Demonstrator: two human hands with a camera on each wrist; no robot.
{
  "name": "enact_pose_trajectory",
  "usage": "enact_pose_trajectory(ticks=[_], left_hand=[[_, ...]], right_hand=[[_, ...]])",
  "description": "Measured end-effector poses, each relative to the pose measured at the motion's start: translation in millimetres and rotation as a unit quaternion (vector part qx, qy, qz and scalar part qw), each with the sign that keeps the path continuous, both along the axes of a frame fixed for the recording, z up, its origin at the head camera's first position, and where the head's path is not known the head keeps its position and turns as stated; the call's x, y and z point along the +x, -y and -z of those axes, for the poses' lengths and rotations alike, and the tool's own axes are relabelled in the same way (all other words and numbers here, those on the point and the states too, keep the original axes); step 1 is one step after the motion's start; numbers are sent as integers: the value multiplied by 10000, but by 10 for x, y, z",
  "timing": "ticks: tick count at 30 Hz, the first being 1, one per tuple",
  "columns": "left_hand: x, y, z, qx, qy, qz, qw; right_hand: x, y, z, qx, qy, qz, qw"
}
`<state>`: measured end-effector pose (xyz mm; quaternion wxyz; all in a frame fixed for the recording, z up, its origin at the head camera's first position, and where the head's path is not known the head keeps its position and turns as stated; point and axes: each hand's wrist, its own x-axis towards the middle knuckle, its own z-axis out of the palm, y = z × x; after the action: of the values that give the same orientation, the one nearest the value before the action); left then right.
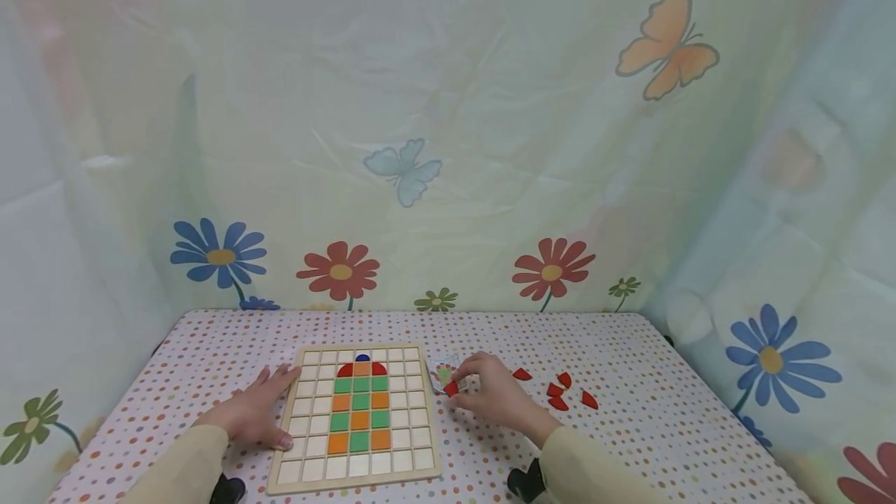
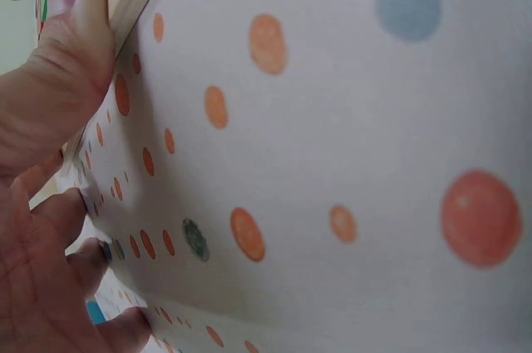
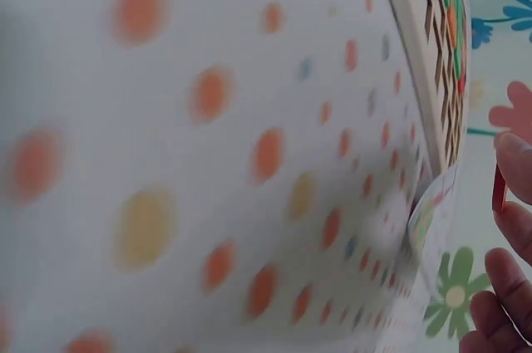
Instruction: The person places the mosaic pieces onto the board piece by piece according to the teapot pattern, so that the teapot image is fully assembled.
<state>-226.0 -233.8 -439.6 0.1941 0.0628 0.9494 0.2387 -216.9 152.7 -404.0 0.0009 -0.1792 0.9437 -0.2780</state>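
A wooden grid board (image 1: 432, 442) lies on the table with an arrangement of green squares (image 1: 360, 384) and orange squares (image 1: 359, 420). Two red quarter-round tiles (image 1: 379, 369) flank the top orange square, and a dark blue rounded piece (image 1: 362, 358) sits above it. My left hand (image 1: 252, 409) rests at the board's left edge, fingers spread and thumb on the rim. Between thumb and fingertip, my right hand (image 1: 495, 391) pinches a red tile (image 3: 499, 190), raised above the table in the right wrist view. It overlaps a small picture card (image 1: 435, 378) right of the board.
Several loose red tiles (image 1: 555, 390) are scattered to the right of my right hand. The dotted tablecloth (image 1: 630, 442) covers the table, and a flowered curtain (image 1: 483, 138) hangs behind it.
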Motion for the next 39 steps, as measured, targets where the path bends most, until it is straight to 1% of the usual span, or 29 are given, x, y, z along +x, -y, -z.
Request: enact_pose_trajectory(ticks=[2,6,7,10,12,15,18,21,24,29,30,33,39], left_hand=[[5,-1,-14,-11,-8,21,10000],[39,-22,-72,-41,4,50,10000],[49,-31,-93,-61,-8,81,9999],[74,-59,-142,-97,13,17,10000],[92,-76,-172,-119,-26,31,9999],[105,-90,-195,-165,-39,14,9999],[108,-92,-196,-165,-50,41,9998],[88,-87,-172,-163,-21,2,9999],[60,-68,-126,-159,76,-82,9998],[-9,-17,-11,-17,84,-109,9999],[-18,-6,12,13,18,-67,10000],[-25,7,37,103,50,-114,9999],[49,-51,-103,70,54,-44,10000]], right_hand=[[-56,117,-2,-21,-34,-157,9999],[-152,322,7,44,-1,-339,9994],[-174,366,12,57,27,-363,9993],[-237,478,21,149,107,-412,9990],[-280,535,28,206,137,-444,9987],[-336,607,41,242,282,-423,9984],[-386,660,65,309,359,-439,9979],[-432,699,96,449,348,-512,9971],[-462,728,121,482,413,-583,9963],[-479,765,127,543,608,-592,9949],[-485,773,131,595,618,-595,9945],[-497,794,142,678,615,-614,9939],[-499,799,146,759,609,-680,9929]])
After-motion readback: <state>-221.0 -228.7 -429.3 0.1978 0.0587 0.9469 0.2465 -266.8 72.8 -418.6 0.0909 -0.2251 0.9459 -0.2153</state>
